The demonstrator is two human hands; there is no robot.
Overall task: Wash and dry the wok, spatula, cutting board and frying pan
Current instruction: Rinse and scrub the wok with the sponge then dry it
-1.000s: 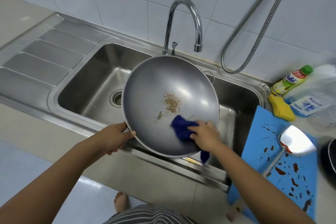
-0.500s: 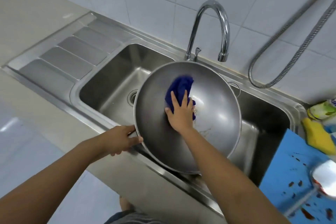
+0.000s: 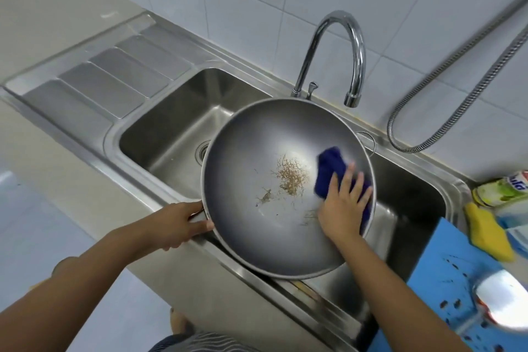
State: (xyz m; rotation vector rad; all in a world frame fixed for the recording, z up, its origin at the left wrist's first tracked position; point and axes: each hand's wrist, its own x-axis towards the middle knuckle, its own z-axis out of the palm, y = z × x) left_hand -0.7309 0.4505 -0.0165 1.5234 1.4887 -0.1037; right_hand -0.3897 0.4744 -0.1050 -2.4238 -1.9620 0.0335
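Observation:
A round steel wok (image 3: 251, 168) is tilted over the sink (image 3: 171, 123), with a brown crusty patch near its middle. My left hand (image 3: 177, 223) grips the wok's left handle at the rim. With straight fingers, my right hand (image 3: 343, 206) presses a dark blue cloth (image 3: 331, 168) against the wok's right inner wall. At the right lies a blue cutting board (image 3: 445, 288) with dark stains, and a metal spatula (image 3: 500, 300) lies on it, blurred. The frying pan is out of view.
A curved chrome tap (image 3: 354, 46) stands behind the wok, no water running. A metal hose (image 3: 457, 106) hangs on the tiled wall. A yellow sponge (image 3: 485, 231) and a dish soap bottle (image 3: 503, 188) sit at the sink's right. The ribbed drainboard (image 3: 108, 77) lies to the left.
My right hand has swept the blue cloth from the wok's upper middle to its right side, uncovering the brown patch. My left hand still holds the handle. The view shifted slightly.

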